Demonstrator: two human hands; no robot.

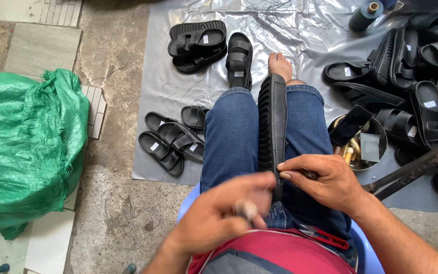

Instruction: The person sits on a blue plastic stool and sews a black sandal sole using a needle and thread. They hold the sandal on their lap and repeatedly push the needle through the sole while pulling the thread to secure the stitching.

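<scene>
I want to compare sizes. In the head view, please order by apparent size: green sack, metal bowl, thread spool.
1. green sack
2. metal bowl, partly hidden
3. thread spool, though it lies farthest away

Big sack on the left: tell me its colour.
Green, a woven plastic sack; it shows best in the head view.

Your left: green sack (26, 147) on concrete. Far: grey sheet (305, 35) with black sandals (198, 39), thread spool (365, 14). Your right: sandal pile (422, 86), metal bowl (378, 129), dark bar (416, 167). Near: red snips (325, 236) in lap.
</scene>
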